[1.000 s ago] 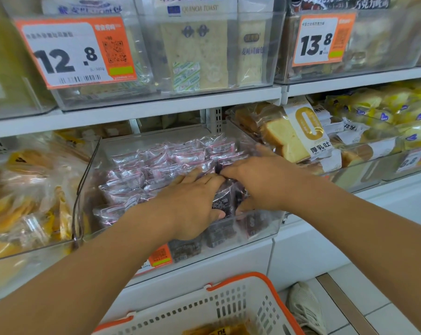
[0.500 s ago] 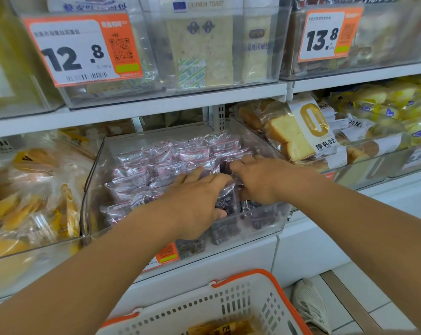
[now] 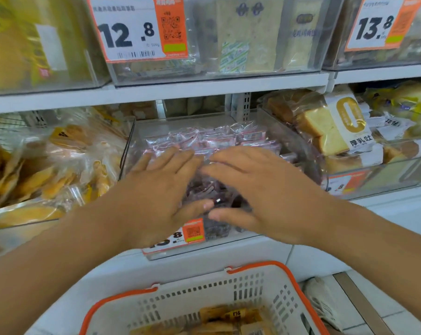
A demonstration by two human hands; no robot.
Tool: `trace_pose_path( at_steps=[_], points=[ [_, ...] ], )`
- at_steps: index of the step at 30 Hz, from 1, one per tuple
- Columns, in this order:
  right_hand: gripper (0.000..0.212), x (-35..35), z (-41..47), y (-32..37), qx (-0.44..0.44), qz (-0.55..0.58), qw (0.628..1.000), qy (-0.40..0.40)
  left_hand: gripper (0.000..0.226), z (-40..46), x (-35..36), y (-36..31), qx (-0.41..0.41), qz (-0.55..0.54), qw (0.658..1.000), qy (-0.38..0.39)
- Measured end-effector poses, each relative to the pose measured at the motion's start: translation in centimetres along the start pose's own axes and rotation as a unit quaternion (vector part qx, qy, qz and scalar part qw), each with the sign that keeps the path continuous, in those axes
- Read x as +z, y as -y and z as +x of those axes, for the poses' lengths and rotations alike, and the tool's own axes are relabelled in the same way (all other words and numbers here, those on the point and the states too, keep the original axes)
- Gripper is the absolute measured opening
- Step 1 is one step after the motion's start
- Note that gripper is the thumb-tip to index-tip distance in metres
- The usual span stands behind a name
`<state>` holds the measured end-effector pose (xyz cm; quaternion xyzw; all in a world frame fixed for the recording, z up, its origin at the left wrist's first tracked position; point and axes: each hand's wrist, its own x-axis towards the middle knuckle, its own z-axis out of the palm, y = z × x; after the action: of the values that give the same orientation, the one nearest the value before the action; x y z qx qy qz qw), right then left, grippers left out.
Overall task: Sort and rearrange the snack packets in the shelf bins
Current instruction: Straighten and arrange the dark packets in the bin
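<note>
Purple-wrapped snack packets (image 3: 211,141) piled in one clear shelf bin (image 3: 299,146), directly under and beyond both hands; individual count not determinable, wrappers overlapping and blurred. Left hand (image 3: 161,189) laid flat on the pile, fingers straight and spread, gripping nothing. Right hand (image 3: 257,187) just beside it, likewise flat with fingers extended, thumb tips of the two hands near each other over the darker packets at the bin front. One orange price tag (image 3: 192,230) on the bin front, below the hands, partly covered. One bin of yellow pastry bags (image 3: 47,170) left of the left hand; one bin of sliced bread packs (image 3: 325,126) right of the right hand. Two price tags above the hands: "12.8" (image 3: 136,27) and "13.8" (image 3: 378,22). One white basket (image 3: 272,284) with orange rim below the hands, holding yellow packets. One shoe (image 3: 323,301) on the floor, right of the basket.
</note>
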<state>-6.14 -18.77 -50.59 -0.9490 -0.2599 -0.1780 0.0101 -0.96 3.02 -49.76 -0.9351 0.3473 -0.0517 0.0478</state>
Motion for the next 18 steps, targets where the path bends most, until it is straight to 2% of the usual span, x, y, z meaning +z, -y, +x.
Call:
trace_pose_path(
  at_steps=[3, 6, 9, 14, 16, 18],
  points=[
    [0.089, 1.8, 1.2, 1.2, 0.092, -0.002, 0.982, 0.166, 0.097, -1.6, 1.0, 0.9, -0.055, 0.045, 0.997, 0.016],
    [0.105, 2.1, 2.1, 0.1, 0.126, 0.007, 0.968, 0.218, 0.094, -2.2, 2.5, 1.3, -0.046, 0.081, 0.996, 0.002],
    [0.105, 1.0, 2.7, -0.9, 0.141, 0.028, 0.954, 0.263, 0.087, -2.0, 3.3, 1.1, -0.035, 0.097, 0.995, -0.013],
    [0.071, 2.4, 2.2, 1.0, 0.108, 0.018, 0.977, 0.181, 0.072, -1.3, 3.2, 1.5, -0.034, 0.115, 0.993, -0.016],
    [0.069, 3.6, 2.2, 1.7, 0.095, 0.004, 0.983, 0.156, 0.057, -1.4, 3.1, 1.8, -0.035, 0.111, 0.993, -0.001],
    [0.066, 3.9, 2.8, 2.0, 0.093, 0.009, 0.985, 0.147, 0.051, -1.4, 2.8, 2.2, -0.044, 0.115, 0.992, -0.001]
  ],
)
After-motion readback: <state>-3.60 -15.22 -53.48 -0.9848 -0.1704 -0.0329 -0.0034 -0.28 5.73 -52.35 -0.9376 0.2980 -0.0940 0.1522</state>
